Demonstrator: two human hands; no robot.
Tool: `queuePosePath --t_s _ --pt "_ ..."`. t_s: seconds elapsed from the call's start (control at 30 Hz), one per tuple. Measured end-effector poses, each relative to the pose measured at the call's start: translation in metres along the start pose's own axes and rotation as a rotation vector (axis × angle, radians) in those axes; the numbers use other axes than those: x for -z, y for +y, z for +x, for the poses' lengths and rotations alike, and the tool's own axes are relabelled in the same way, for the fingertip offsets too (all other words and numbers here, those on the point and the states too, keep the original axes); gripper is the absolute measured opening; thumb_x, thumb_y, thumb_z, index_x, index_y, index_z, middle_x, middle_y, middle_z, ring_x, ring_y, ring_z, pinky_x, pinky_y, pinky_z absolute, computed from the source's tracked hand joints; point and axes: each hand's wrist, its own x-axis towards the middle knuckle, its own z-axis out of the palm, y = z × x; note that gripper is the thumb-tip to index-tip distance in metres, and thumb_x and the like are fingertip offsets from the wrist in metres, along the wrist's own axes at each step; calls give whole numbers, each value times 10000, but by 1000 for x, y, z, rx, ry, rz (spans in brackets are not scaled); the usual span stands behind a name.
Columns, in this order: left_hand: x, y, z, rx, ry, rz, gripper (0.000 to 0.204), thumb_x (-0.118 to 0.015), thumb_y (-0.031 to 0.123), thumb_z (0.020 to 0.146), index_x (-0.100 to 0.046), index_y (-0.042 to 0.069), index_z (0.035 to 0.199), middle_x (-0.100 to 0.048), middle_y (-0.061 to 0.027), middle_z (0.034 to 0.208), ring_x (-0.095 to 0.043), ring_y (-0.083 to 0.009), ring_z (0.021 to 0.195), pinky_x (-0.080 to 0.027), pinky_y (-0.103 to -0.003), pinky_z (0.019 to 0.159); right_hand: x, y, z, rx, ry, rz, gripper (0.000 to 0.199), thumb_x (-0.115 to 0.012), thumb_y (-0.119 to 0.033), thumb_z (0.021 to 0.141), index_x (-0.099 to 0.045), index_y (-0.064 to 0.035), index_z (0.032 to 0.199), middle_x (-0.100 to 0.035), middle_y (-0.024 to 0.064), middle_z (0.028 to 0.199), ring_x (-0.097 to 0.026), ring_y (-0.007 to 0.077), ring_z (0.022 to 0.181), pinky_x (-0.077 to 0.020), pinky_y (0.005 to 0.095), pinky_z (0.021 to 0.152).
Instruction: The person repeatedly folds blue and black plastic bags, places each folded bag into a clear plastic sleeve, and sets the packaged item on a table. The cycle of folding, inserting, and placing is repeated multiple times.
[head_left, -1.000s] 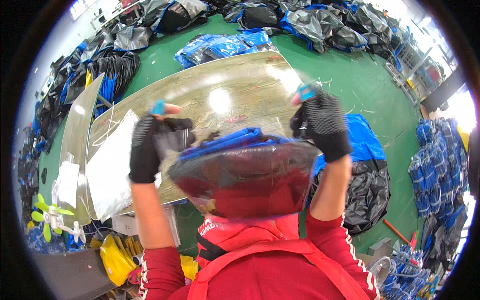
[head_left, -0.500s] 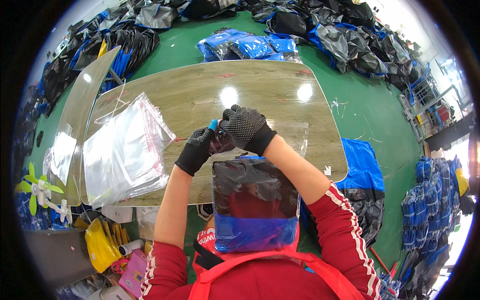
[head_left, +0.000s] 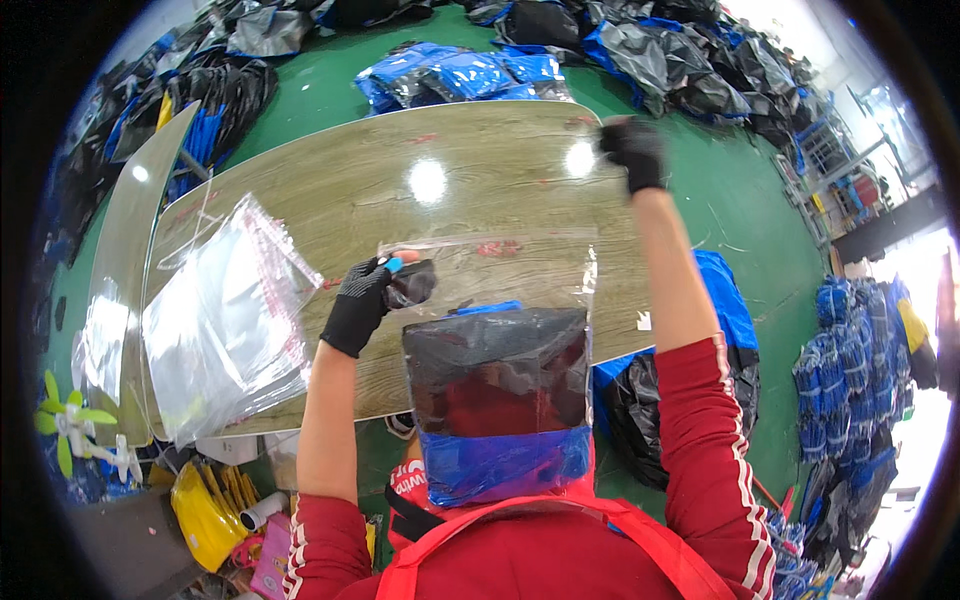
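A clear plastic bag (head_left: 500, 265) lies on the wooden table (head_left: 450, 170) in front of me, with a folded black and blue item (head_left: 495, 385) inside it. My left hand (head_left: 362, 300), in a black glove, pinches the bag's upper left corner by the open flap. My right hand (head_left: 633, 150), also gloved, is stretched out over the table's far right corner, away from the bag, with its fingers curled closed. Whether it holds a thin strip I cannot see.
A stack of empty clear bags (head_left: 220, 320) lies on the table's left side. Blue packed bundles (head_left: 460, 75) and black bags (head_left: 680, 50) lie on the green floor beyond. A blue and black pile (head_left: 725, 300) sits right of the table.
Both hands were together at the bag's top. My right hand has since swung out to the far right, while my left hand stays at the bag's corner.
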Motion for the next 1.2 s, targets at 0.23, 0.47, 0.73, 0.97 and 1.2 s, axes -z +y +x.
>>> queuePosePath --t_s 0.23,0.47,0.73,0.97,1.2 --pt "-18 7 -3 -145 -167 142 361 -524 234 971 -603 -43 1188 -674 -138 1096 -682 -209 951 -547 -326 831 -77 -60 -79 330 -488 -299 241 -649 -96 796 -688 -119 1033 -665 121 950 -666 303 867 -537 409 778" --pt "-31 14 -21 -427 1 743 258 -537 170 980 -654 -7 1127 -685 -22 920 -585 -90 820 -467 -255 764 -136 -35 -82 591 -574 -677 198 -669 -319 782 -691 -146 876 -643 75 853 -668 285 813 -547 440 664" --pt "10 1 -1 -23 -103 -17 399 -505 292 989 -609 -44 1179 -688 -141 1059 -680 -216 950 -537 -335 853 27 -47 -12 -43 184 -523 216 -612 -293 858 -638 -102 953 -637 96 843 -613 259 758 -495 394 663" --pt "34 24 -2 -18 -67 223 367 -543 314 958 -645 42 1181 -731 -74 993 -299 -32 389 -254 -234 379 38 28 -99 -858 -294 7 300 -635 -350 916 -665 -62 994 -648 84 749 -518 144 481 -446 289 465" --pt "38 -5 -40 -64 -215 182 487 -582 360 950 -548 -28 1242 -419 -220 1455 -505 -362 1265 -405 -439 1071 19 19 -166 -729 -270 827 385 -638 -304 930 -627 -3 1169 -571 141 1300 -631 290 1111 -514 355 954"
